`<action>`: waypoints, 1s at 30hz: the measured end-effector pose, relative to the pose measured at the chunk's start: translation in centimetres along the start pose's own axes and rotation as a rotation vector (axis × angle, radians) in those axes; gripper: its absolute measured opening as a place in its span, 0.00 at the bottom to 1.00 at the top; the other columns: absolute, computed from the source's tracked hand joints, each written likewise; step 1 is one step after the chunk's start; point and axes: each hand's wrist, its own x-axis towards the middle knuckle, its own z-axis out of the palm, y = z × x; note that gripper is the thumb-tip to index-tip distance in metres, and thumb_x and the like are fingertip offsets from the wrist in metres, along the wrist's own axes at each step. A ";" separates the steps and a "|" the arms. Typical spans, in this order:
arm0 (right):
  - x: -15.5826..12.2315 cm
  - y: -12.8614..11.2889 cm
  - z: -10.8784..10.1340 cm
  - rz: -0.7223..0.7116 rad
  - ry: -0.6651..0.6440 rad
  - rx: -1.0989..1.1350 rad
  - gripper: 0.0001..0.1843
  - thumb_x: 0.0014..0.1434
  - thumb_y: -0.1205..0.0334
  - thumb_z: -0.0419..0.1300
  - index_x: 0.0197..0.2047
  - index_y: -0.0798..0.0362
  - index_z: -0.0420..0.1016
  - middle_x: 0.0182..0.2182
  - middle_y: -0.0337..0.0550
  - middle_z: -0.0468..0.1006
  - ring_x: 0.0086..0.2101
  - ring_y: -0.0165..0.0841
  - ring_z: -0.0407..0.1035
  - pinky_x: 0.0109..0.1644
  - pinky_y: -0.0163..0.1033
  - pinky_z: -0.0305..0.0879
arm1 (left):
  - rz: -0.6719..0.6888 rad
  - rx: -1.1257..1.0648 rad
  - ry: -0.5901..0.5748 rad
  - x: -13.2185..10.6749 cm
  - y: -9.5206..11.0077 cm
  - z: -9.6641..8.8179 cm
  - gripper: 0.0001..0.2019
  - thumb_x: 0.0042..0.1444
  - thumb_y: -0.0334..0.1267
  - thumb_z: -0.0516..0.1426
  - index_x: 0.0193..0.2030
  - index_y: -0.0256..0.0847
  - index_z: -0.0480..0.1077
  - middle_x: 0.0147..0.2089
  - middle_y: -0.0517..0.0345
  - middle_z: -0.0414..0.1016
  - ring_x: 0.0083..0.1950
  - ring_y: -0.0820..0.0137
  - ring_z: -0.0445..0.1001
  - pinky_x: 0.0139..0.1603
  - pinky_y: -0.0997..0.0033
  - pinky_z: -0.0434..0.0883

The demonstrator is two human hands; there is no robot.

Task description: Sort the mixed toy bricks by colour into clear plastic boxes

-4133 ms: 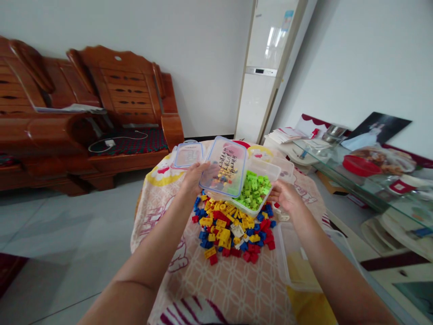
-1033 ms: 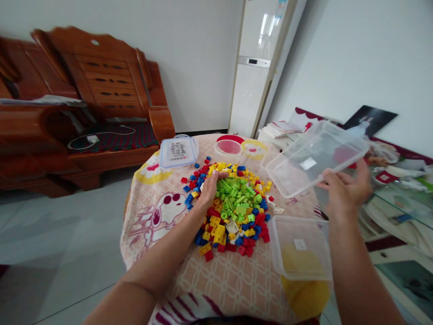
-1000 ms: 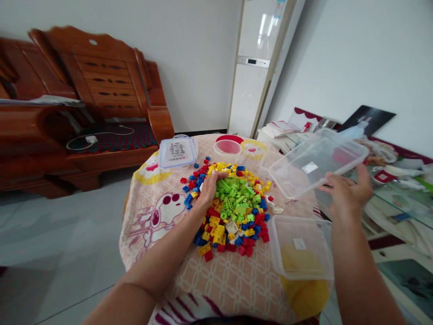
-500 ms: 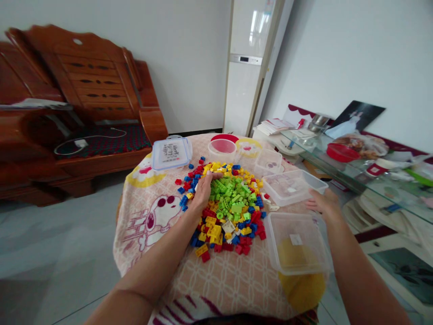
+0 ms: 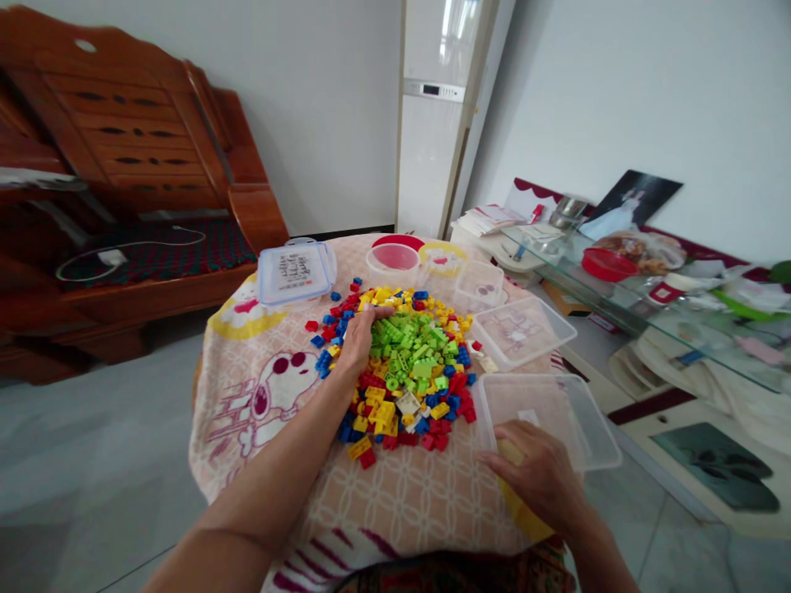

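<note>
A heap of toy building bricks [image 5: 411,354] lies on the cloth-covered table, with light green ones on top and red, blue, yellow and white ones around them. My left hand [image 5: 359,338] rests against the left side of the heap, its fingers stretched over the green bricks and closed around none. At the front right, my right hand [image 5: 537,469] has its thumb and fingers at the near left wall of a clear plastic container [image 5: 581,412] and seems to grip it. Behind that sits another clear container [image 5: 525,333], with a smaller clear tub [image 5: 479,284] farther back.
A round translucent tub [image 5: 392,263] stands beyond the heap, by a red round object [image 5: 401,240]. A blue-rimmed lidded box [image 5: 295,274] lies at the back left. A glass-topped cabinet [image 5: 648,309] holding clutter borders the right; a wooden bench [image 5: 148,181] is at left.
My right hand has come from the rear clear container toward me to the front one, which has turned and shifted slightly rightward. My left hand stays at the heap. The view has swung slightly right.
</note>
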 end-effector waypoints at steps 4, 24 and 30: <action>-1.4 -0.8 1.3 0.010 0.090 -0.146 0.19 0.68 0.59 0.53 0.24 0.50 0.66 0.22 0.39 0.72 0.26 0.33 0.69 0.33 0.37 0.57 | -0.023 -0.051 -0.032 0.0 -0.1 -0.1 0.37 0.63 0.67 0.43 0.43 0.38 0.82 0.45 0.49 0.84 0.52 0.56 0.79 0.60 0.55 0.73; 0.5 3.6 3.3 0.166 0.213 -0.345 0.18 0.64 0.64 0.51 0.22 0.51 0.65 0.20 0.39 0.71 0.21 0.29 0.61 0.30 0.38 0.47 | -0.057 -0.047 -0.014 -0.7 0.9 -0.3 0.34 0.63 0.66 0.45 0.41 0.39 0.82 0.46 0.48 0.83 0.54 0.55 0.78 0.61 0.54 0.73; 1.3 3.0 2.0 0.238 0.173 -0.269 0.16 0.67 0.58 0.53 0.28 0.52 0.73 0.25 0.43 0.76 0.26 0.34 0.68 0.31 0.38 0.55 | -0.059 -0.020 -0.025 -0.8 1.0 -0.3 0.37 0.63 0.67 0.43 0.44 0.38 0.81 0.46 0.47 0.83 0.53 0.55 0.78 0.60 0.54 0.73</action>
